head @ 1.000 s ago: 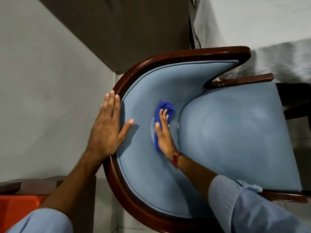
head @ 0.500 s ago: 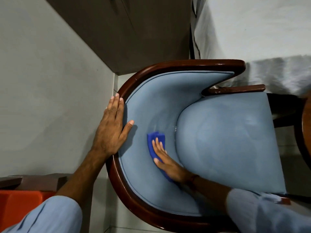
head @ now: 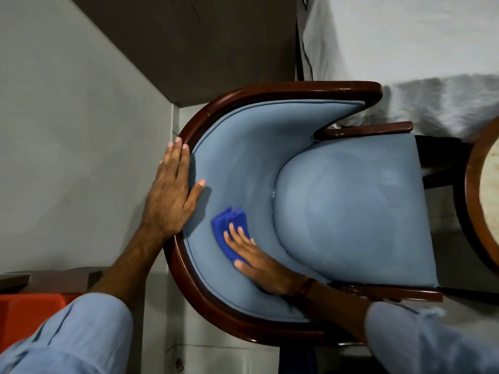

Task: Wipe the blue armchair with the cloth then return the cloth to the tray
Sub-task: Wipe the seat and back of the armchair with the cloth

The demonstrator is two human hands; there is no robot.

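Observation:
The blue armchair (head: 351,211) has light blue upholstery and a dark curved wooden frame; I look down into it from behind its backrest. A folded dark blue cloth (head: 228,228) lies against the inner backrest, low and left of the seat cushion. My right hand (head: 259,261) presses flat on the cloth, fingers spread over its lower part. My left hand (head: 172,197) rests palm-down on the wooden top rail of the backrest, thumb over the upholstery, holding nothing. An orange tray (head: 29,311) shows at the lower left edge, partly hidden by my left sleeve.
A grey wall fills the left side, close behind the chair back. A bed with a grey-white sheet (head: 405,49) stands beyond the chair. A round wooden table edge (head: 475,201) sits just past the seat front. Dark cabinet (head: 189,44) at the top.
My right hand has slid the cloth along the inner backrest, from near the seat crease toward the lower left of the curve. The left hand has stayed on the rail.

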